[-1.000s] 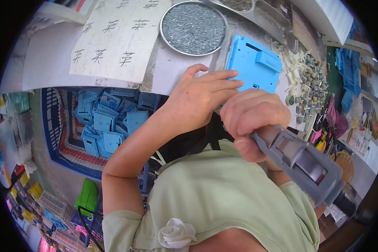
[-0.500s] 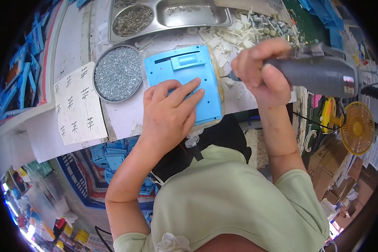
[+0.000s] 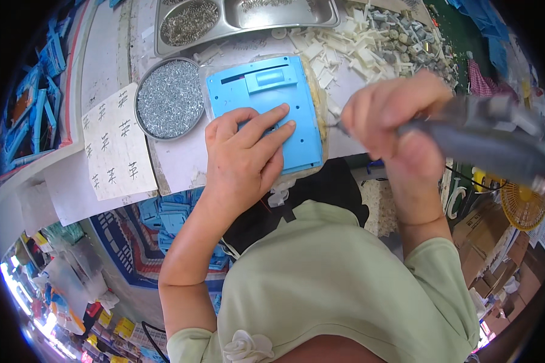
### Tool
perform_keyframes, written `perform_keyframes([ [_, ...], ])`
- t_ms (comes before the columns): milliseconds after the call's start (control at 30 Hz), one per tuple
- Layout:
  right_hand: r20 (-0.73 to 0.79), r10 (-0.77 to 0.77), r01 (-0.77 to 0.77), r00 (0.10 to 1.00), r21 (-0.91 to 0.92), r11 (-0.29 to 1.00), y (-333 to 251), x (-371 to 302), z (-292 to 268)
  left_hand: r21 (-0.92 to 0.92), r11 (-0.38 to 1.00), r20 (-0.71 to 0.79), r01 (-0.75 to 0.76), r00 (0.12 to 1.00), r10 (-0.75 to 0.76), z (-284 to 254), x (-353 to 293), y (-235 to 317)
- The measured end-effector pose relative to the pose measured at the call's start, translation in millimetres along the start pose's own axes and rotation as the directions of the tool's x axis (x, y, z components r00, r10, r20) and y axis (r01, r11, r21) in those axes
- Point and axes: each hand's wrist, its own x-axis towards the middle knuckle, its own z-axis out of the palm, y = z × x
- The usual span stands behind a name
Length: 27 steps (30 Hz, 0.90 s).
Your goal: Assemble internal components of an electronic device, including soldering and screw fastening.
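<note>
A light-blue plastic casing (image 3: 300,142) with a long slot and a raised tab lies on a padded work base at the table's front edge. My left hand (image 3: 243,145) rests on its lower left part, index and middle fingers stretched over the surface; what lies under the palm is hidden. Off the casing's right side, my right hand (image 3: 399,118) is wrapped round a dark grey electric screwdriver (image 3: 484,142), blurred by motion. Its thin tip points left, toward the casing. A round metal dish (image 3: 169,100) full of small silver screws stands left of the casing.
Behind is a steel compartment tray (image 3: 272,13) with small metal parts. White plastic pieces (image 3: 369,45) and grey cylindrical parts are heaped at the back right. A handwritten paper sheet (image 3: 116,145) lies left. Blue parts fill a bag (image 3: 39,103) at far left; a yellow fan (image 3: 522,206) stands right.
My right hand and the screwdriver have moved right, away from the casing. My left hand stays on the casing. The whole view has shifted slightly.
</note>
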Motion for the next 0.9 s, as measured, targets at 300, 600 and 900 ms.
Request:
perform_keyframes([
  [300,-0.017,-0.041,0.041,0.999,-0.014,0.999,-17,5,6,-0.062,0.987,-0.130,0.147,0.980,-0.154,-8,35,-32],
  [600,-0.049,0.008,-0.024,0.999,-0.329,0.944,-55,67,-72,0.026,0.998,-0.539,-0.054,0.840,0.060,-96,-47,-25],
  [900,-0.261,0.041,-0.142,0.965,-0.382,0.913,-6,85,-90,-0.937,-0.001,-0.243,0.350,-0.651,-0.719,52,-585,-107],
])
